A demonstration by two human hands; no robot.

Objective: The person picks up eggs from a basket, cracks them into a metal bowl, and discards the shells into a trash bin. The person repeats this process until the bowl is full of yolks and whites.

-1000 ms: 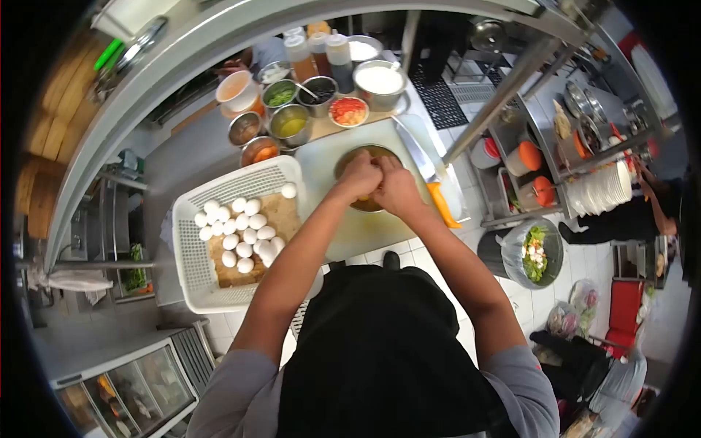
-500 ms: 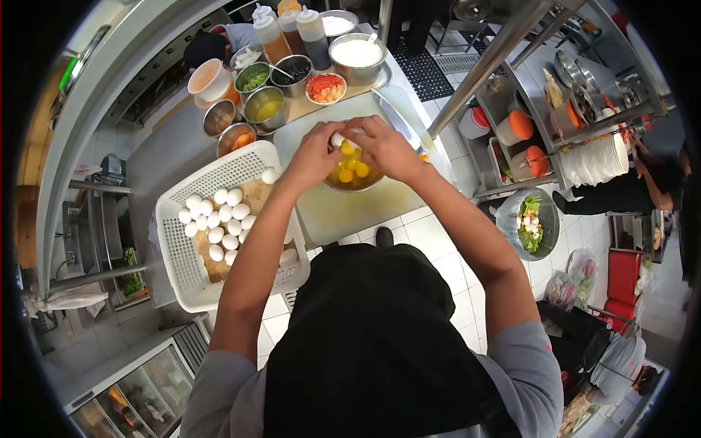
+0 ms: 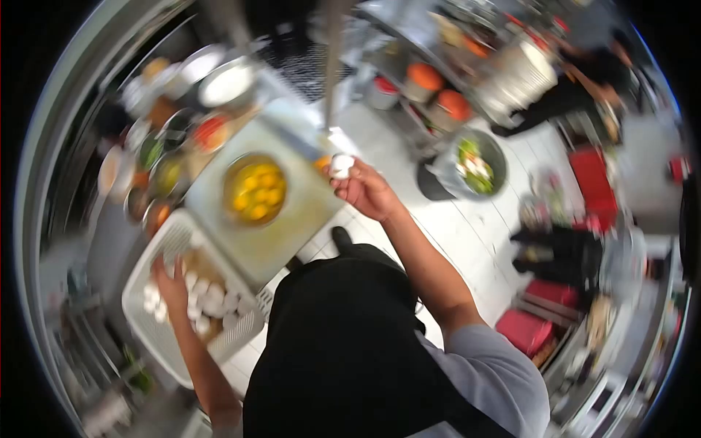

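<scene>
The picture is blurred by head motion. A metal bowl [image 3: 234,182] holding several yolks sits on a pale cutting board [image 3: 292,226]. My right hand [image 3: 361,188] is out to the right of the board, shut on an empty eggshell [image 3: 341,165]. My left hand [image 3: 171,286] reaches down into the white plastic basket [image 3: 146,332], over the white eggs [image 3: 204,303]; whether it grips one I cannot tell.
Small metal tubs of chopped ingredients [image 3: 157,157] line the counter beyond the board. A bin lined with a bag [image 3: 475,164] holding scraps stands on the tiled floor to the right. A person in dark clothes [image 3: 577,80] works at a shelf rack far right.
Both hands were together cracking an egg over the bowl. Now they have parted: the right swung right with the shell, the left dropped to the egg basket. My head turned right.
</scene>
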